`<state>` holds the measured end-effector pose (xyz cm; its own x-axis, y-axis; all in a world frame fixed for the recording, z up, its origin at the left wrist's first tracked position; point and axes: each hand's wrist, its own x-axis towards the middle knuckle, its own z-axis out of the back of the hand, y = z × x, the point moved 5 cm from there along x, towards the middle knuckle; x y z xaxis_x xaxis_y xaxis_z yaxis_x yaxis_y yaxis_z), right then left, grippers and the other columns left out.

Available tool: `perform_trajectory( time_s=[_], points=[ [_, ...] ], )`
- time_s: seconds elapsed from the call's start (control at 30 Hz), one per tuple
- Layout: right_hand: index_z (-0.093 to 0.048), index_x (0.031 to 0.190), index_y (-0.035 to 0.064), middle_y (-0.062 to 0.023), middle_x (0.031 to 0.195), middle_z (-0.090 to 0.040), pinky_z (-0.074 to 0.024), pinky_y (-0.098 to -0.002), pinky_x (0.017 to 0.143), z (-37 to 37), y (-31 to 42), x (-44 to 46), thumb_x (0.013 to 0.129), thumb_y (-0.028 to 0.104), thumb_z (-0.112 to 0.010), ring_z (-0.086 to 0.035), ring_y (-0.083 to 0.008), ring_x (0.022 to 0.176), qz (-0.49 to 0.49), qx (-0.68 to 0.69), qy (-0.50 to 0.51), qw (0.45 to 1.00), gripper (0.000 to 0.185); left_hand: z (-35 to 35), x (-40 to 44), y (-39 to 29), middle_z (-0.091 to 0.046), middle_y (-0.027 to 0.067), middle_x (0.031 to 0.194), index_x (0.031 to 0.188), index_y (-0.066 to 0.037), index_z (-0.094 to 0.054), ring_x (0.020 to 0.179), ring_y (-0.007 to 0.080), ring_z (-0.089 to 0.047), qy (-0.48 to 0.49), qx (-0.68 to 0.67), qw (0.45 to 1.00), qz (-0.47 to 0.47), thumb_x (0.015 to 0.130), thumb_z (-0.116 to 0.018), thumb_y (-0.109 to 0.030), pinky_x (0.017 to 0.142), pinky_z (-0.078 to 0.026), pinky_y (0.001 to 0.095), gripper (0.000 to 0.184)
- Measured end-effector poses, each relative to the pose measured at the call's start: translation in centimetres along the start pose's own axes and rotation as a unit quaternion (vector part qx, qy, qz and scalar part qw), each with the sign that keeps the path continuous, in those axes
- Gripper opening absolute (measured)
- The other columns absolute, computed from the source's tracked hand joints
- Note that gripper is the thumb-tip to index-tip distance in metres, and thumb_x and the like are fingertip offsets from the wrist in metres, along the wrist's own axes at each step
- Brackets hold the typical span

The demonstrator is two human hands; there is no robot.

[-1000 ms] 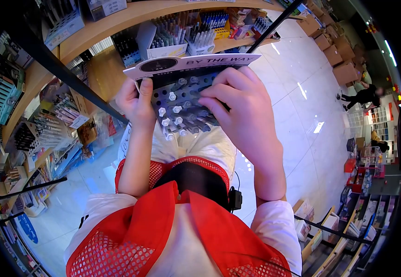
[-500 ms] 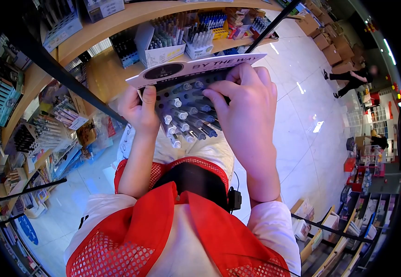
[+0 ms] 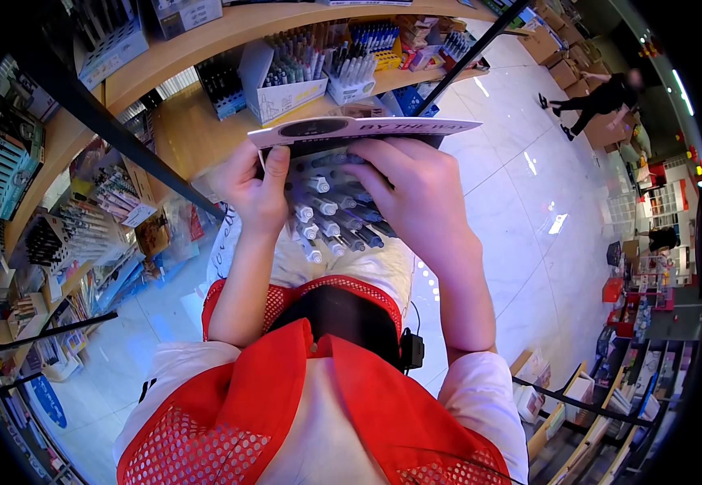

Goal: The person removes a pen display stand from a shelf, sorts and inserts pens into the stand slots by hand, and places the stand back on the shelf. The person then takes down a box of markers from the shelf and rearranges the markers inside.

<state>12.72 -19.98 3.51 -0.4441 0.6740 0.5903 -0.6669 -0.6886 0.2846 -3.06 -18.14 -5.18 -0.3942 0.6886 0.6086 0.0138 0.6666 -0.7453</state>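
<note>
A pen display box [image 3: 448,128] with a printed header card reading "BY THE WAY" is held up in front of me. Several pens with clear and grey caps [image 3: 326,208] stand in its holes, their ends towards me. My left hand [image 3: 258,194] grips the box's left side, thumb on the near face and fingers behind. Behind the front pens, my right hand [image 3: 415,186] has thumb and fingers closed around the end of a pen [image 3: 330,160] in the back row, close under the header. Its fingertips are partly hidden.
A wooden shelf [image 3: 181,121] ahead carries a white pen box [image 3: 282,97] and other pen stands. Black metal posts [image 3: 116,121] cross close by. More stationery racks [image 3: 84,234] fill the left. On the right a person [image 3: 601,101] walks across the tiled floor near cardboard boxes.
The header card has tilted flatter, and the box has shifted slightly right. My right hand has moved left along the back row. The person at the far right has moved and changed stride.
</note>
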Motion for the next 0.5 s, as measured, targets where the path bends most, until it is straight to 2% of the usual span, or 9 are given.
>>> perform_trajectory(
  time_s=[0.1,0.3,0.5],
  points=[
    [-0.055,0.077,0.0049,-0.009,0.066,-0.056,-0.0457,-0.0355,0.054,0.2,0.4,-0.1,0.069,0.01,-0.066,-0.057,-0.0272,0.061,0.013,-0.008,-0.029,0.999,0.015,-0.1,0.0,0.0,-0.062,0.0038,0.08,0.091,0.004,-0.062,0.074,0.0085,-0.054,-0.007,-0.003,1.0,0.02,0.083,-0.06,-0.015,0.068,-0.042,0.0209,0.021],
    [-0.052,0.083,0.004,-0.0095,0.065,-0.056,-0.0457,-0.034,0.052,0.1,0.3,-0.4,0.07,0.006,-0.066,-0.057,-0.0264,0.059,0.03,-0.009,-0.061,0.998,0.019,0.3,0.2,0.0,-0.061,0.0026,0.079,0.091,0.004,-0.061,0.071,0.0066,-0.052,0.004,0.028,1.0,-0.006,0.083,-0.06,-0.013,0.064,-0.04,0.0193,0.019],
    [-0.052,0.083,0.0044,-0.0079,0.06,-0.053,-0.0431,-0.0309,0.047,2.3,1.2,-0.3,0.069,0.004,-0.068,-0.054,-0.0228,0.052,-0.007,-0.01,-0.14,0.99,0.021,0.3,0.1,1.8,-0.058,-0.0002,0.08,0.096,0.003,-0.059,0.069,0.0047,-0.048,-0.01,-0.026,0.997,0.07,0.085,-0.059,-0.016,0.063,-0.037,0.0176,0.022]
  ],
)
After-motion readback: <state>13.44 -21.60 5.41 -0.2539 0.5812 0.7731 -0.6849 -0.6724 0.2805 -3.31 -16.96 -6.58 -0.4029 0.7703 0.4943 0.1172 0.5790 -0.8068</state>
